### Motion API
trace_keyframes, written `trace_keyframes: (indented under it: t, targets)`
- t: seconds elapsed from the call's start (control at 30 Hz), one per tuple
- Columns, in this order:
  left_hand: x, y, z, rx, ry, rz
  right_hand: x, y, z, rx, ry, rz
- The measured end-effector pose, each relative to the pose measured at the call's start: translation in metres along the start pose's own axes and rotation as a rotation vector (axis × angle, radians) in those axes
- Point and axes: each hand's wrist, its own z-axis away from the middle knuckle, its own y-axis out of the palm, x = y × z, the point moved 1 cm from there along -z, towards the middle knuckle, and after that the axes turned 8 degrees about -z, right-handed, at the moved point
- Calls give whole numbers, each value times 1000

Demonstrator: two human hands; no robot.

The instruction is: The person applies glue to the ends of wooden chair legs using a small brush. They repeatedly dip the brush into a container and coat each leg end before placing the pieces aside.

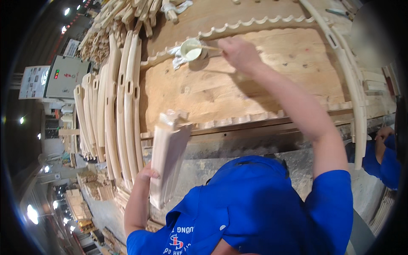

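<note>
Wearing a bright-blue cloth shirt (255,208), nearest the camera. Reaching forward and leftward with bent right arm, pinching a thin, pale stick (209,47) in the right hand (240,52), far end at the mouth of a round, whitish cup (184,47). Gripping an upright, slightly tilted, pale wooden block (163,148) by its left edge, just right of the left hand's (147,173) thumb; cannot tell how the hidden fingers lie.

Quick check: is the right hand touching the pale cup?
Apart. The head view shows a clear gap between the right hand and the pale cup, spanned by the thin stick in its grip.
</note>
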Motion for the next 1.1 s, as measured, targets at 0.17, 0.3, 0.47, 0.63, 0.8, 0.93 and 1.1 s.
trace_keyframes:
  t: [0.17,0.3,0.47,0.63,0.8,0.93,1.1]
  targets:
    - [-16,-17,34,-169,398,6,8,12,-7,-156,-119,86]
    - [-68,-15,48,-203,714,-46,67,-20,-18,77,-51,-609]
    - [-156,47,47,-157,912,-110,174,-82,-16,320,-141,-1202]
    - [-216,190,7,-211,1108,26,197,-133,6,123,-166,-1243]
    - [-256,314,-30,-72,1145,-87,111,-221,18,-125,-128,-1175]
    - [-261,383,-45,75,1202,-507,22,-327,79,-112,71,-1217]
    - [-201,386,-64,350,1095,-715,-123,-408,169,-183,506,-987]
